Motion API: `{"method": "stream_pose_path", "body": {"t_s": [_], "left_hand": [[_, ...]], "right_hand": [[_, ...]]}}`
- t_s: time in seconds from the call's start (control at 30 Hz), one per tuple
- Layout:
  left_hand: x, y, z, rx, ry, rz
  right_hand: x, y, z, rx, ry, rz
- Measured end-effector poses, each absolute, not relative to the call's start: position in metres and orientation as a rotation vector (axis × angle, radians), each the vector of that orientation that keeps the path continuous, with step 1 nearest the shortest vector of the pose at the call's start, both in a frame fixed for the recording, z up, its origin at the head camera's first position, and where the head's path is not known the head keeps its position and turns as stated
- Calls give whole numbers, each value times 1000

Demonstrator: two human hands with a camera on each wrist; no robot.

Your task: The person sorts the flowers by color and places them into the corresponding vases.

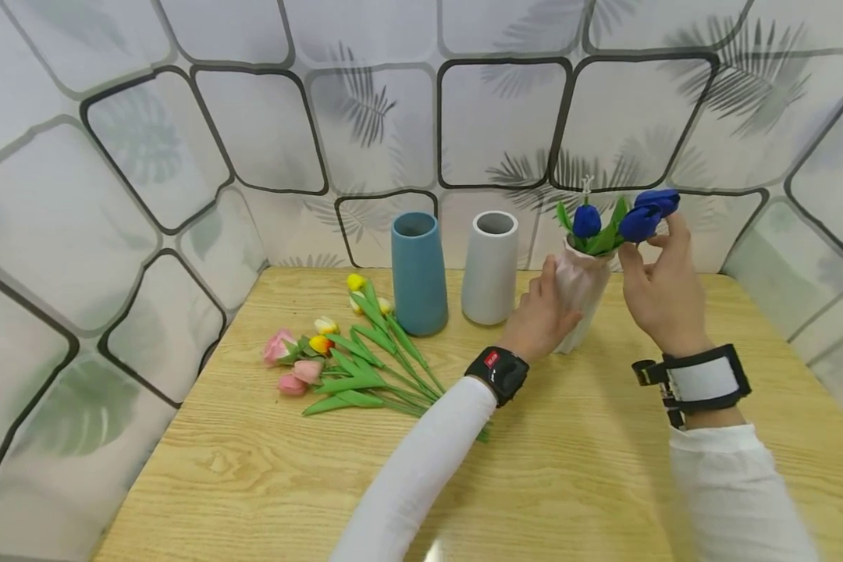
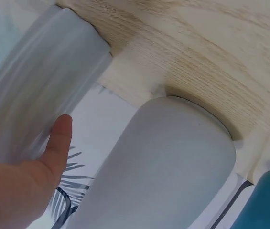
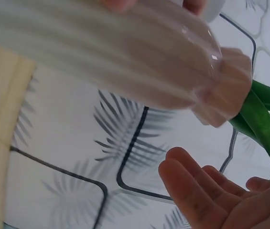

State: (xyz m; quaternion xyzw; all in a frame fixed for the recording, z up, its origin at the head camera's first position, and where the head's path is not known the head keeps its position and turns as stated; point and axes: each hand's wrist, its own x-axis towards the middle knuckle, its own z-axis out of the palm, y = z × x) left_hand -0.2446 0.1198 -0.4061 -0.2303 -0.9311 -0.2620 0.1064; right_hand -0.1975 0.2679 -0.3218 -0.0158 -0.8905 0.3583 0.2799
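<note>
My left hand (image 1: pixel 537 316) grips the ribbed pale pink vase (image 1: pixel 581 293) from its left side, thumb across the front. In the left wrist view the thumb (image 2: pixel 58 143) lies against the vase wall. Blue tulips (image 1: pixel 641 222) with green leaves (image 1: pixel 607 234) stand in the vase's ruffled mouth (image 3: pixel 228 88). At the right-hand blooms is my right hand (image 1: pixel 667 293), its index finger beside the petals and its thumb just below them. The right wrist view shows several of its fingers (image 3: pixel 187 181) loosely extended, apart from the vase; the blooms are mostly out of that view.
A white vase (image 1: pixel 490 269) and a blue vase (image 1: pixel 419 273) stand to the left of the pink one. Yellow, white and pink artificial flowers (image 1: pixel 365 367) lie on the wooden table (image 1: pixel 253 484), stems toward my left forearm. A patterned cloth wall (image 1: pixel 506 125) rises behind.
</note>
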Motion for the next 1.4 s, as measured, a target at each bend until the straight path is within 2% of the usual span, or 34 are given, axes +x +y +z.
{"method": "stream_pose_path", "body": {"t_s": [0.27, 0.53, 0.73, 0.87, 1.0, 1.4], "left_hand": [[-243, 106, -406, -637, -2839, -882], [-237, 95, -405, -737, -2801, -967], [-226, 79, -402, -779, -2736, -1099], [-214, 60, -409, -785, -2611, -1283], [-207, 41, -411, -812, -2533, -1272], [-207, 3, -382, -778, -2409, -1335]], "right_hand": [[-190, 255, -355, -106, -2429, 1099], [-187, 241, -379, -254, -2233, 1184], [-190, 237, -384, -229, -2036, 1147], [-188, 236, -388, -193, -2075, 1119], [-187, 235, -392, -146, -2114, 1094], [-185, 233, -387, -83, -2117, 1091]]}}
